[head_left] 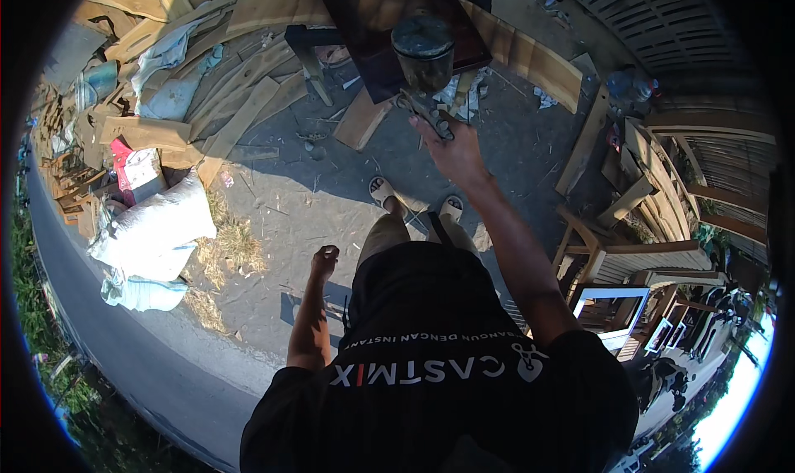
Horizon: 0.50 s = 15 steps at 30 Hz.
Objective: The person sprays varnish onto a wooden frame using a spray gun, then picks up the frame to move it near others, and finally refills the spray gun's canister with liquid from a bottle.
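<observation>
In front of me my right hand is closed round the handle of a paint spray gun. A round, stained cup with a dark lid sits on top of the gun. Just beyond it stands a dark reddish-brown wooden piece of furniture, partly hidden by the cup. Whether the gun is spraying, I cannot tell. My left hand hangs low at my left side, fingers curled in, with nothing visible in it.
Long planks and offcuts heap up at the far left and across the back. White sacks lie to the left, beside a road. Wooden chair frames and slatted panels crowd the right. A loose board lies ahead.
</observation>
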{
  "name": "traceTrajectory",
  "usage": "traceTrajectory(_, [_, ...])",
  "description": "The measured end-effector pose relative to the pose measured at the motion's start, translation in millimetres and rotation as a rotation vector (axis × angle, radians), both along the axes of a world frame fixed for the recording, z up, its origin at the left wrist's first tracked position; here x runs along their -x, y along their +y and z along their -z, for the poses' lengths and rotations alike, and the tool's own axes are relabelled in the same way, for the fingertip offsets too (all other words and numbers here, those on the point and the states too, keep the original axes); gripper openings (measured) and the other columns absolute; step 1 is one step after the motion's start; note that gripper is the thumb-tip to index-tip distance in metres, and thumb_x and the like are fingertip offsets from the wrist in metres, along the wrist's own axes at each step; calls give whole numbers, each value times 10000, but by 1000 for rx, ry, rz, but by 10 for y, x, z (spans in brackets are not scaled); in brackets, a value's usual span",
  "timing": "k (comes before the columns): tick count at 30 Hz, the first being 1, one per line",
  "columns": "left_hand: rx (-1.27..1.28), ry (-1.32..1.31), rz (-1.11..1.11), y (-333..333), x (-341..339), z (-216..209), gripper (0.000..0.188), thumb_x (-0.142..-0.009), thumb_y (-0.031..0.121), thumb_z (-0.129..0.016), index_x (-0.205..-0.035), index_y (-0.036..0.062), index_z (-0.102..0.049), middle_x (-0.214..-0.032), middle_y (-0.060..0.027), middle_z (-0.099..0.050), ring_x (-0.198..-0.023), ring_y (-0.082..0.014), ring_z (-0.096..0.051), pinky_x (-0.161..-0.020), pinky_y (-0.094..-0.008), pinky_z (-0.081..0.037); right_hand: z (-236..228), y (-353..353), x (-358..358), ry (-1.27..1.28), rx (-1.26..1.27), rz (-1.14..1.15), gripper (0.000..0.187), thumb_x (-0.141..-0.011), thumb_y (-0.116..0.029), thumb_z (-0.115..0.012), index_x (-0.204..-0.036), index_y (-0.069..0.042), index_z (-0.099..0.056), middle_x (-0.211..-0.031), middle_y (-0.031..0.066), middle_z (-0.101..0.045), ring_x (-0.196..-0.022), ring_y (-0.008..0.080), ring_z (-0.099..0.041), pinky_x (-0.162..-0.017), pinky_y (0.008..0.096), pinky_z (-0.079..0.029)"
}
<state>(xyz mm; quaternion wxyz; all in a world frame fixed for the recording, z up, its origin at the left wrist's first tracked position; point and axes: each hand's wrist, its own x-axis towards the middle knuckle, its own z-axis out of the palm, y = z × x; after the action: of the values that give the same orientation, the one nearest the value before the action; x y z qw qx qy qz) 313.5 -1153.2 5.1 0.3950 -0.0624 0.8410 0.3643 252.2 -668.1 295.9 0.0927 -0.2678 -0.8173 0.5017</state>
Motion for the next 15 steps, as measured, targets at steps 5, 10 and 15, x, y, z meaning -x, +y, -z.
traceTrajectory(5, [47, 74, 156, 202, 750, -176, 320, -954, 323, -677, -1154, 78, -724, -982, -139, -782, -850, -261, -755, -802, -375, -567, -282, 195, -67, -70, -51, 236, 338, -994, -350, -696, -966, -18, -756, -684, 58, -679, -613, 107, -617, -593, 314, -498])
traceTrajectory(10, [-180, 527, 277, 1146, 1542, -772, 357, -925, 272, -753, -1186, 35, -692, -1148, -182, -717, -1025, -350, -710, -888, -440, -560, -283, 475, -286, 17, -121, 455, 349, -1006, -351, -678, -976, -14, -764, -742, 61, -719, -598, 94, -590, -577, 315, -478])
traceTrajectory(15, [-391, 860, 577, 2736, 2284, -1812, 704, -842, 300, -822, -1429, 76, -505, -1409, -176, -567, -1276, -390, -564, -1027, -479, -495, -285, 577, -440, -9, 32, 622, 351, -1016, -334, -664, -959, -2, -763, -795, 45, -739, -619, 92, -574, -600, 308, -472])
